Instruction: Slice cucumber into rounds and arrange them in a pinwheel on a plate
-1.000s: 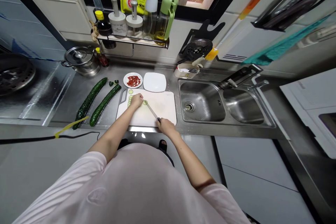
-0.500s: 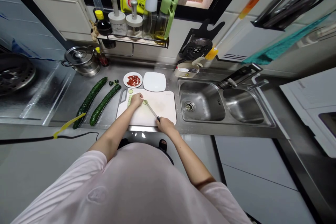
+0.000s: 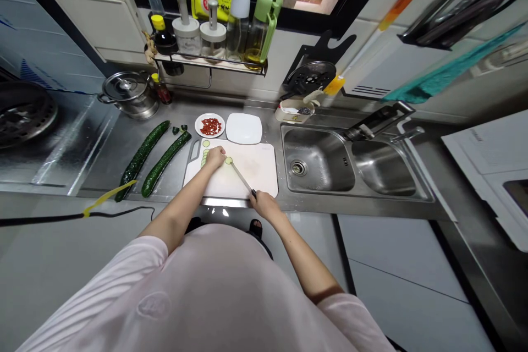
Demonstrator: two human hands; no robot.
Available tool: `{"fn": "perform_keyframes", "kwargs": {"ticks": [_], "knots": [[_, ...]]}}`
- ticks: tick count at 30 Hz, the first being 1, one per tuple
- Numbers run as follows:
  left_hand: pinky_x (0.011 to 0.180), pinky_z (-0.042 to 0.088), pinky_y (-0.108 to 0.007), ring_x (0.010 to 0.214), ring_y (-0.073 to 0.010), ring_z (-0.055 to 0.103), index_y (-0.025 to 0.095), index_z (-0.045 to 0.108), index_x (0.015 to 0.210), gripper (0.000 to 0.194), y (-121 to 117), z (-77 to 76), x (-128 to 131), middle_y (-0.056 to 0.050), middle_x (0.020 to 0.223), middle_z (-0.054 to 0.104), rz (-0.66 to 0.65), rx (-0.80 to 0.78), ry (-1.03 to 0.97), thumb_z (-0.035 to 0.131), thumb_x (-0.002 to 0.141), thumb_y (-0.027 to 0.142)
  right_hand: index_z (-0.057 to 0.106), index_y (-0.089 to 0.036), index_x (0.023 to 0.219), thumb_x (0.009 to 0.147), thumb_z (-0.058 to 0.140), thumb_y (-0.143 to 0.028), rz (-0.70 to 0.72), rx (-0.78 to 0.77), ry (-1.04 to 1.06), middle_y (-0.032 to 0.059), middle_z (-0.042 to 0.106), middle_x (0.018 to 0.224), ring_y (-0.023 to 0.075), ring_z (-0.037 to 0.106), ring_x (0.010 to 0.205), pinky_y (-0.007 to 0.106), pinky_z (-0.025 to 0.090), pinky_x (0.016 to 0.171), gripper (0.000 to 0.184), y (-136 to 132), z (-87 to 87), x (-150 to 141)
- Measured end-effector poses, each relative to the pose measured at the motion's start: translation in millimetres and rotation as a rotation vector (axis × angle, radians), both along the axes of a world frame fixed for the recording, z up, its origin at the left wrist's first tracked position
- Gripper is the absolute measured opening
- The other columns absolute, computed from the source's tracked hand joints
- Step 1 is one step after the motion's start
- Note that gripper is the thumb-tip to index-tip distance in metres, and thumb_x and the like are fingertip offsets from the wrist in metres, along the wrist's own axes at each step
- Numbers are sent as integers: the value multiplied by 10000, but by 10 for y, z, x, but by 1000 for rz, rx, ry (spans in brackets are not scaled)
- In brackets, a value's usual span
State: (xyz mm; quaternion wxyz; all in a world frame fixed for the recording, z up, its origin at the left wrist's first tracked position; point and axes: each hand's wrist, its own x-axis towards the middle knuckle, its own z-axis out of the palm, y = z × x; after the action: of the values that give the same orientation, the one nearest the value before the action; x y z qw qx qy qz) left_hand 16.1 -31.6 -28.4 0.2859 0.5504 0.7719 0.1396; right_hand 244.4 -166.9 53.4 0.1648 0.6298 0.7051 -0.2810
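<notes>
A white cutting board [image 3: 256, 173] lies on the steel counter in front of me. My left hand [image 3: 215, 157] presses down on a piece of cucumber, mostly hidden under the fingers, with a cut end [image 3: 228, 160] showing at its right. Several thin cucumber slices [image 3: 205, 144] lie at the board's left. My right hand [image 3: 264, 203] is closed round the handle of a knife [image 3: 242, 177], whose blade points up-left to the cut end.
Two whole cucumbers [image 3: 163, 163] lie left of the board, a dish of chopped red chilli [image 3: 210, 126] and an empty white plate [image 3: 243, 128] behind it. A double sink [image 3: 355, 168] is on the right. A lidded pot [image 3: 127, 93] and a condiment rack [image 3: 210, 38] stand at the back.
My right hand has drawn back slightly toward me with the knife. The left hand stays on the cucumber.
</notes>
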Motion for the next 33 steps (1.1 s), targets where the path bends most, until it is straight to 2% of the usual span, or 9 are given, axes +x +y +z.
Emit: {"fn": "perform_keyframes", "kwargs": {"ticks": [8, 14, 21, 33], "knots": [[775, 432, -263, 876, -183, 605, 243, 651, 849, 141, 2, -3, -3, -22, 892, 688, 3, 1, -3, 687, 712, 237, 621, -135, 1092, 970, 339, -462, 2, -9, 8, 181, 661, 1111, 273, 625, 1044, 323, 442, 813, 449, -11, 15, 21], [767, 434, -259, 865, -180, 605, 243, 652, 856, 142, 9, -32, -5, -23, 898, 691, -2, 11, 4, 674, 716, 236, 628, -133, 1110, 960, 349, -437, 2, 1, 8, 181, 661, 1118, 278, 627, 1045, 334, 449, 818, 439, 84, 6, -74], [771, 431, -259, 881, -182, 608, 240, 655, 870, 144, 0, 7, 3, -32, 922, 694, -5, -6, 23, 668, 727, 247, 634, -143, 1110, 958, 346, -438, -6, -17, 19, 173, 660, 1123, 275, 630, 1037, 336, 458, 813, 439, 176, 66, -153], [785, 435, -272, 884, -196, 613, 236, 654, 864, 125, -14, -7, 7, -47, 913, 688, -16, 27, 27, 662, 739, 242, 641, -136, 1113, 953, 350, -434, -1, 6, 5, 178, 666, 1108, 272, 636, 1027, 334, 464, 807, 447, 147, 14, -137]]}}
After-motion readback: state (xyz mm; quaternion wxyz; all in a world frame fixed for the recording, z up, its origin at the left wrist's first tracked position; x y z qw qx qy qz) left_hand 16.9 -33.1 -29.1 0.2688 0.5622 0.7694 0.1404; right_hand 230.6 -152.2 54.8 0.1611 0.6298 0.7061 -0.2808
